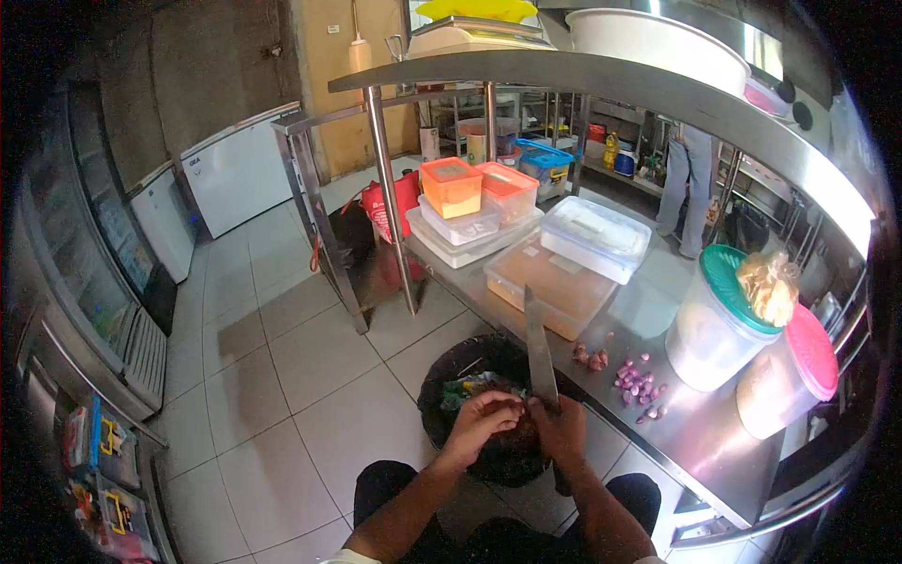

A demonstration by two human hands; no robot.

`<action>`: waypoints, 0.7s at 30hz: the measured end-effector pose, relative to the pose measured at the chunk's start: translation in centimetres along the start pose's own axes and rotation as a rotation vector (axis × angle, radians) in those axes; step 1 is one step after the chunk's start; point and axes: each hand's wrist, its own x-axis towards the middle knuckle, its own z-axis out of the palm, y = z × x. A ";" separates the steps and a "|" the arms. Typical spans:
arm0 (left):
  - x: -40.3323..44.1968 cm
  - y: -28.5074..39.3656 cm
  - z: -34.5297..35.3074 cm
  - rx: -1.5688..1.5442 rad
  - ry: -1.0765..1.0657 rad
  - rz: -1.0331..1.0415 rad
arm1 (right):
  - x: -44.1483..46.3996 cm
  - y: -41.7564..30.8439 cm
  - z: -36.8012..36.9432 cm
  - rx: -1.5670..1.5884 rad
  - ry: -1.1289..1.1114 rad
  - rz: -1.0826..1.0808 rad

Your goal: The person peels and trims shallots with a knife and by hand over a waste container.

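Note:
My right hand is closed around a large kitchen knife, its broad blade pointing up and away from me. Close beside it, my left hand has its fingers curled and pinched together; whatever is between them is too small or hidden to name. Both hands are over a round black bin with scraps and wrappers inside. To the right, on the steel table, lie several peeled purple shallots and a small group of browner, unpeeled-looking ones.
Plastic tubs with orange lids and flat clear containers stand farther back on the low shelf. Right of the shallots are buckets with a green lid and a pink lid. A steel upper shelf overhangs. Another person's legs show behind.

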 end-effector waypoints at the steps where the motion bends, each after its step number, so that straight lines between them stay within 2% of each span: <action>1: 0.1 0.0 -0.1 0.004 -0.002 -0.002 | 0.1 -0.1 -0.2 -0.014 -0.028 0.011; 2: 0.0 0.0 -0.2 -0.019 -0.008 0.020 | 0.0 0.0 -0.3 -0.011 -0.027 0.013; 4: 0.2 -0.2 -0.2 -0.038 -0.015 0.045 | 0.0 0.2 -0.4 -0.324 -0.033 0.017; 5: 0.4 -0.4 -0.2 -0.039 0.010 0.028 | 0.0 0.2 -0.3 -0.322 -0.031 0.017; 7: 0.6 -0.9 -0.2 -0.037 0.036 0.004 | -0.4 0.2 0.1 -0.101 0.020 -0.229; 10: 0.8 -1.4 -0.3 0.000 0.004 0.067 | -0.4 0.9 0.8 0.007 0.017 -0.310; 13: 0.8 -1.6 -0.3 -0.016 -0.007 0.082 | -0.5 0.7 0.6 0.037 -0.064 -0.271; 21: 1.1 -1.7 0.1 0.023 -0.040 0.129 | -0.5 0.2 -0.1 -0.004 0.007 -0.357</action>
